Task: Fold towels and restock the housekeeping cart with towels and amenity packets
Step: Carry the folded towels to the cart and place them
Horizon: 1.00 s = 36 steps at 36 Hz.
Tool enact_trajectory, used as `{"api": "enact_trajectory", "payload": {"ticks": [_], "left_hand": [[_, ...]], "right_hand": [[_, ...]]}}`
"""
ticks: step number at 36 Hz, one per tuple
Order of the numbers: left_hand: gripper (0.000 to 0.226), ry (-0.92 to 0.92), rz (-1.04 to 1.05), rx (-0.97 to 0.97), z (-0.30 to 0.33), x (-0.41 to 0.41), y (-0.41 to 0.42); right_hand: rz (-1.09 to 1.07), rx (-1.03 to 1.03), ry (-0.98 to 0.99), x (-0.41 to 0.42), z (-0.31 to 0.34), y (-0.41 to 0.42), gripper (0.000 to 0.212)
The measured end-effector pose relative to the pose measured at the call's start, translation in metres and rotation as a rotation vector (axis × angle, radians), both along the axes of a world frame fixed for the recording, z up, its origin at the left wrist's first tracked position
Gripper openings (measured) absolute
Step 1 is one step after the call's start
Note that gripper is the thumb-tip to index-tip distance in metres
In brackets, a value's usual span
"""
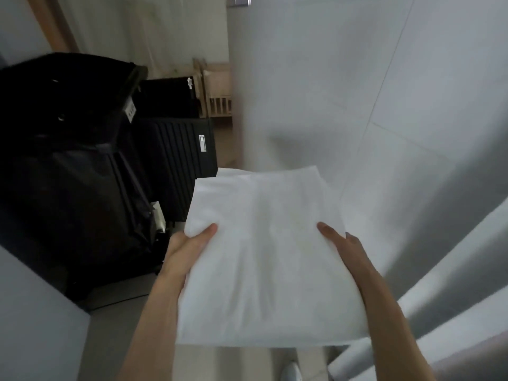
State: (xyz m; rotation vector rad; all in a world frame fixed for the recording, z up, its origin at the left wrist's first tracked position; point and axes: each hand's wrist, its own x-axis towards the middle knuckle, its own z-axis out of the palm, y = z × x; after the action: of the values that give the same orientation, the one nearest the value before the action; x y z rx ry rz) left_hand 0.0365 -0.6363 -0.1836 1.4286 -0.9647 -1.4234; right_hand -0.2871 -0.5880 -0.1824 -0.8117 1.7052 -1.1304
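I have a folded white towel [264, 254] up in the air between both hands, carried flat like a tray so the layers stay stacked and the folds do not slip open. My left hand [189, 243] grips its left edge, thumb lying on top and the fingers hidden underneath; my right hand [341, 243] grips the right edge the same way, thumb on top, the rest tucked below. Holding it at the two sides and near the far end keeps the slab level, I judge, ready to slide onto a shelf.

The towel is soft, thick cloth, matte, with faint creases across its top face and a rounded fold at its left corner; a second layer peeks out along its far edge. To the left of the towel and beyond it stand black fabric bags or bins [74, 160], one ribbed with a small pale tag. Right of the towel rises a smooth grey wall [384, 92] with thin seams. Whether any of the black shapes is the cart, I cannot tell.
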Motion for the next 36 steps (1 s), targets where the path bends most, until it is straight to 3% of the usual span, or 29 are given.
{"api": "enact_trajectory", "payload": {"ticks": [4, 14, 24, 32, 36], "left_hand": [[0.052, 0.026, 0.069, -0.051, 0.004, -0.033, -0.062], [0.05, 0.033, 0.109, -0.012, 0.013, -0.095, -0.198], [0.026, 0.008, 0.072, -0.042, 0.009, -0.122, -0.354], [0.049, 0.003, 0.07, 0.016, 0.011, -0.114, -0.509], [0.048, -0.034, 0.075, 0.001, 0.018, -0.107, -0.577]], "right_hand": [[0.037, -0.016, -0.002, -0.029, -0.001, -0.082, 0.044], [0.089, 0.004, 0.021, -0.095, 0.018, -0.24, 0.049], [0.031, 0.012, 0.026, -0.119, 0.016, -0.376, 0.056], [-0.01, 0.021, 0.053, -0.113, 0.031, -0.508, 0.054], [-0.03, 0.025, 0.058, -0.104, 0.034, -0.566, 0.063]]}}
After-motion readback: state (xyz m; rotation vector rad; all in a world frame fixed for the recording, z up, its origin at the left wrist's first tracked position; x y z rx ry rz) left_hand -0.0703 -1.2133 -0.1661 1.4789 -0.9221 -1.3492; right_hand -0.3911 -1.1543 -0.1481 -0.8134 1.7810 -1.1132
